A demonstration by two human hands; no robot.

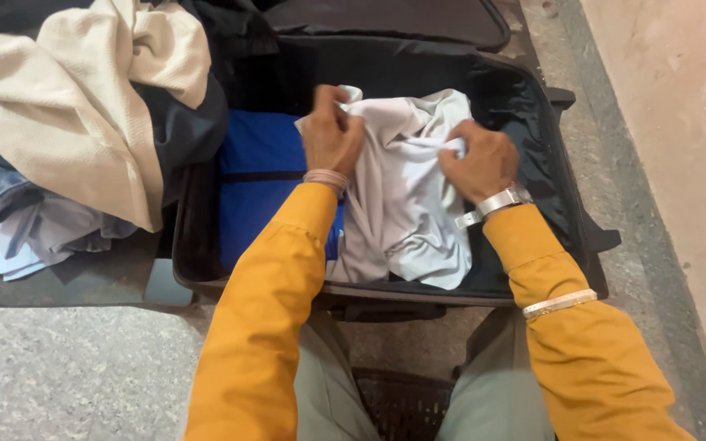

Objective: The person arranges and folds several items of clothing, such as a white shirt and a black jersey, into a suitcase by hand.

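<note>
A crumpled pale grey cloth garment (406,188) is gripped in bunched folds by the left hand (330,135) and right hand (479,163), fingers closed tight, and pressed into the open black fabric suitcase (561,175) beside a folded blue garment (259,175), so it lies compact.

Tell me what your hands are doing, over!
Left hand and right hand both grip the white garment. It sits in the open black suitcase, beside blue cloth. Nothing blocking.
</note>
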